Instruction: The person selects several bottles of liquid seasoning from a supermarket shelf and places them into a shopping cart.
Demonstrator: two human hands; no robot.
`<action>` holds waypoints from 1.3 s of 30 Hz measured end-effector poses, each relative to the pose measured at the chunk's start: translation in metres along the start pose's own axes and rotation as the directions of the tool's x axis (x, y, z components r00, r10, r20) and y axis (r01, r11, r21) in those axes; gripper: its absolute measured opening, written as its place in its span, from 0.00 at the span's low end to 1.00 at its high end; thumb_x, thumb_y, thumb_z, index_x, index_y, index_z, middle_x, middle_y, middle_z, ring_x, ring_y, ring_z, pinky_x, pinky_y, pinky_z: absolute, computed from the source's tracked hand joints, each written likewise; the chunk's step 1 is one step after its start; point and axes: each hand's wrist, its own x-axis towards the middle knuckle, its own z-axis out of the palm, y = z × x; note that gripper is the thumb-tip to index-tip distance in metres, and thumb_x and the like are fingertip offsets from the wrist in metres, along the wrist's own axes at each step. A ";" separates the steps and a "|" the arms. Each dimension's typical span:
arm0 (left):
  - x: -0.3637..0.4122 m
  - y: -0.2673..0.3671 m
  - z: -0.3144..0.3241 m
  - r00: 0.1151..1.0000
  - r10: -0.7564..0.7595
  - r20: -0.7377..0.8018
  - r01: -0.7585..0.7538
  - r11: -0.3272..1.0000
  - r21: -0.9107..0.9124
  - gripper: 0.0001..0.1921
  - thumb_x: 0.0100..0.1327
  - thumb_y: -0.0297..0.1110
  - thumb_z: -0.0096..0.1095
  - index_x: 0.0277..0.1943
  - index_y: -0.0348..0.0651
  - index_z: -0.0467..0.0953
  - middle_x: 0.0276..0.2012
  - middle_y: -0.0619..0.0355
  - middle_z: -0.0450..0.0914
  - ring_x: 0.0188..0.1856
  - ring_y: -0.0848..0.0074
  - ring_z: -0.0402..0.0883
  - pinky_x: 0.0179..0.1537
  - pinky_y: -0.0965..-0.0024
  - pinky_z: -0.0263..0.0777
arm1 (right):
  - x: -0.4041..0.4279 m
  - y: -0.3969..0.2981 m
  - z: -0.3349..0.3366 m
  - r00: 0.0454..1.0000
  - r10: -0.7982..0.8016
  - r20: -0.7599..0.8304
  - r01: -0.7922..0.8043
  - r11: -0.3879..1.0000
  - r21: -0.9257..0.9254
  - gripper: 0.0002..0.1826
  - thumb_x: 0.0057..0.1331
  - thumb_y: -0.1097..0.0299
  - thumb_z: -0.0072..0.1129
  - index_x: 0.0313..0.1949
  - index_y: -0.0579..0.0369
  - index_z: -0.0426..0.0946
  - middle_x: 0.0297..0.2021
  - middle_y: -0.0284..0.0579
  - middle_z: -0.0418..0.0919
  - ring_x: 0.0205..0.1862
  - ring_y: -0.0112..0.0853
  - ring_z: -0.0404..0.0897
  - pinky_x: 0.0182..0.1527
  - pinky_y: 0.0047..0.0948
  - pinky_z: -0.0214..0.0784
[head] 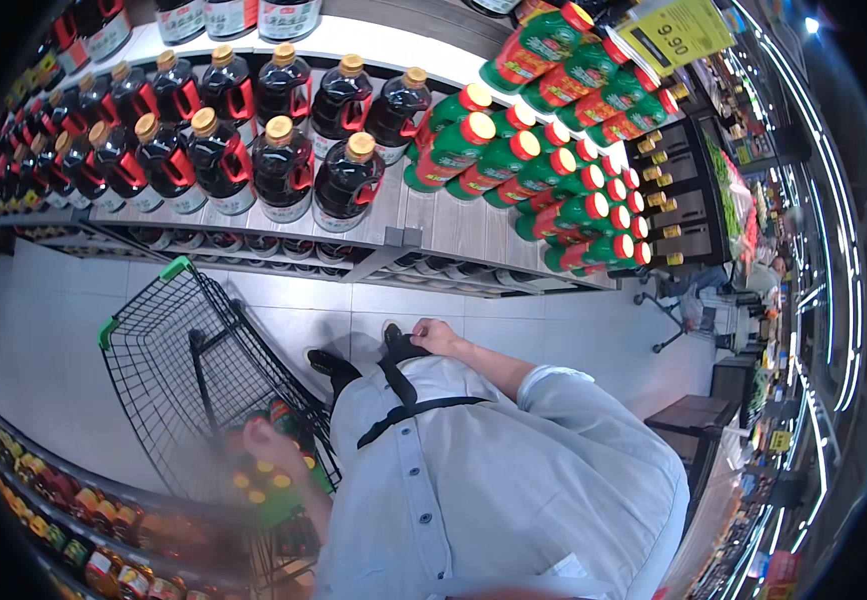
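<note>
My left hand (268, 446) is over the shopping cart (178, 360), a black wire basket with green corner caps. Beneath and beside it lie several green-and-red bottles (283, 416) and a cluster of round yellow caps (257, 480). A blurred smear covers part of this area, so whether the fingers grip anything is unclear. My right hand (433, 336) is in front of my body with its fingers curled, near the dark trouser leg. Nothing shows in it. A black belt (433, 406) is tied around my light blue shirt dress (478, 465).
Ahead, a wooden shelf (448, 225) bears rows of dark sauce bottles (279, 169) and stacked green bottles with red caps (452, 150). A yellow price sign (677, 34) hangs above. Jar shelves (103, 517) line the left rear. Another cart (673, 307) stands far right, near a person (703, 281).
</note>
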 end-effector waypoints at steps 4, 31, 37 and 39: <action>-0.042 0.075 0.035 0.865 0.068 0.497 -0.022 0.995 -0.098 0.06 0.69 0.30 0.59 0.40 0.36 0.74 0.31 0.60 0.75 0.33 0.81 0.71 0.36 0.76 0.67 | -0.004 0.024 -0.011 0.989 -0.027 -0.142 0.028 1.000 0.009 0.13 0.55 0.75 0.62 0.41 0.57 0.81 0.34 0.44 0.83 0.38 0.33 0.82 0.42 0.30 0.74; -0.218 0.166 0.132 0.461 0.070 0.885 -0.272 0.960 0.066 0.13 0.69 0.35 0.60 0.46 0.32 0.77 0.35 0.50 0.84 0.36 0.70 0.84 0.40 0.69 0.76 | 0.011 -0.183 -0.289 0.042 -0.810 -0.585 0.470 0.533 -0.704 0.37 0.53 0.60 0.72 0.58 0.67 0.68 0.49 0.55 0.71 0.54 0.48 0.69 0.57 0.45 0.63; -0.213 0.181 0.113 0.579 0.160 0.800 -0.253 0.967 -0.010 0.13 0.70 0.34 0.59 0.47 0.31 0.76 0.34 0.54 0.83 0.36 0.78 0.81 0.40 0.73 0.74 | 0.049 -0.190 -0.275 0.249 -0.767 -0.592 0.551 0.615 -0.564 0.41 0.53 0.62 0.74 0.60 0.70 0.65 0.48 0.57 0.70 0.51 0.49 0.71 0.54 0.44 0.66; -0.213 0.179 0.107 0.620 0.139 0.772 -0.208 0.978 -0.009 0.12 0.70 0.34 0.60 0.47 0.31 0.76 0.35 0.54 0.84 0.36 0.77 0.82 0.40 0.73 0.74 | 0.038 -0.179 -0.271 0.245 -0.792 -0.560 0.667 0.557 -0.495 0.40 0.52 0.59 0.76 0.60 0.62 0.66 0.50 0.55 0.69 0.53 0.50 0.73 0.55 0.43 0.69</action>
